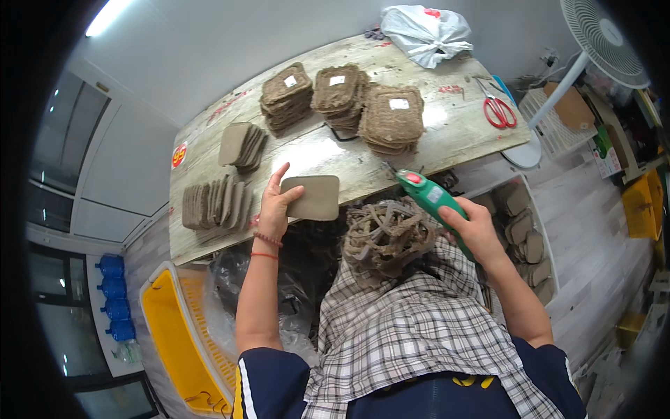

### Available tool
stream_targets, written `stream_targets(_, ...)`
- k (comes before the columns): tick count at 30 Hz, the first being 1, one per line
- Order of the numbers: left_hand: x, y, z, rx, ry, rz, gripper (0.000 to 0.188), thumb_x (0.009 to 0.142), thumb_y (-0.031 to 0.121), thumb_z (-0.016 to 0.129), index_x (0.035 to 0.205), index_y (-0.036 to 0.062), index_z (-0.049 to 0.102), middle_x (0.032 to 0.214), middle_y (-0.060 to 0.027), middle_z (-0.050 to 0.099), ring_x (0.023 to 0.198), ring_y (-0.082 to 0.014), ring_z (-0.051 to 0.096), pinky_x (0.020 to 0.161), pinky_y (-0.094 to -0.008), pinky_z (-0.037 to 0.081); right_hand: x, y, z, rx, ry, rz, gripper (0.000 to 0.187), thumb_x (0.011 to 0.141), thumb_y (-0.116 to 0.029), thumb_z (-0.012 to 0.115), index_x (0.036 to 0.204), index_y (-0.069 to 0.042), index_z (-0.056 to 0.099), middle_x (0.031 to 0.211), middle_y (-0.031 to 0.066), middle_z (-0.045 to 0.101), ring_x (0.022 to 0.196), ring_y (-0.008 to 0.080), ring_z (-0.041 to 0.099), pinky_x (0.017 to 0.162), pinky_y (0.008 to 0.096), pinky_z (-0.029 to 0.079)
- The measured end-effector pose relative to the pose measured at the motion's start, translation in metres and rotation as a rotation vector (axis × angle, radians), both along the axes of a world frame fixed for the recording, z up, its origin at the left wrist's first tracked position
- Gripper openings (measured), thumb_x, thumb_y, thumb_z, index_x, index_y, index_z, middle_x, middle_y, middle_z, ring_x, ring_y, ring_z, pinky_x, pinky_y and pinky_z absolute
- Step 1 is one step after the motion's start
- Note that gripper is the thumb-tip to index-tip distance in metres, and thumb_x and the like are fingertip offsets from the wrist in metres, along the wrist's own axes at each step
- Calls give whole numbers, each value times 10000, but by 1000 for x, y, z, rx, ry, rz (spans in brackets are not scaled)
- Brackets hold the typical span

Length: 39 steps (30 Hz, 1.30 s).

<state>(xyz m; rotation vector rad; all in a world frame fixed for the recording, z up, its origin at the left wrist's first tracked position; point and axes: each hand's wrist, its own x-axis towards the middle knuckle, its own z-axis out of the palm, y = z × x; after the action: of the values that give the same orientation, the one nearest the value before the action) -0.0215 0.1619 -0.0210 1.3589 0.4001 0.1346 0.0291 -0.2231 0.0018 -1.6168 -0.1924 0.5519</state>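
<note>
Left hand [273, 209] – fibrous (rounded) tray [311, 197] gripped.

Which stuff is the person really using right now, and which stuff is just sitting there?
In use:
- left hand holding a trimmed brown pulp tray
- right hand holding a green cutter
- pile of cut-off strips on the lap
- stacks of pulp trays on the table

Just lying about:
- red scissors
- plastic bag
- white fan
- yellow crate

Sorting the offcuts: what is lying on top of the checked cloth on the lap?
A tangled heap of brown trimmed rim strips rests on the checked cloth. Whatever lies beneath the heap is hidden.
</note>
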Motion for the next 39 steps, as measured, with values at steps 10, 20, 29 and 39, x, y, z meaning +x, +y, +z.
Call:
stream_targets(10, 42, -17, -12, 1486, -106, 408, 399, 755, 127, 724, 1137, 66, 629, 1176, -121, 555, 1168, -300, 463, 1011, -436, 321, -33, -36, -12, -43, -15, -135, 356, 899, -333, 670, 1013, 4, 643, 711, 15, 601, 582, 61, 522, 527, 230, 433)
stream_targets(20, 160, -179, 35, 1622, -103, 24, 734, 747, 614, 656, 1086, -36, 617, 1126, -185, 609, 1053, -335, 522, 934, -426, 360, -50, -58, -16, -63, -55, -240, 365, 888, -341, 680, 959, 15, 648, 676, 15, 594, 573, 67, 526, 531, 242, 431)
stream_targets(29, 161, -176, 42, 1393, 111, -108, 666, 794, 225, 531, 1385, -38, 378, 1183, -310, 528, 1127, -429, 515, 985, -484, 399, -56, -68, -18, -22, -53, -279, 376, 883, -344, 683, 961, 21, 647, 675, 22, 593, 558, 75, 532, 519, 248, 434)
stream_targets(39, 151, -148, 42, 1114, -159, 127, 408, 786, 85, 499, 1176, 34, 608, 974, -255, 661, 908, -422, 636, 856, -460, 485, -57, -66, -12, -17, -75, -260, 386, 887, -351, 680, 972, 24, 640, 688, 17, 584, 565, 71, 520, 517, 241, 428)
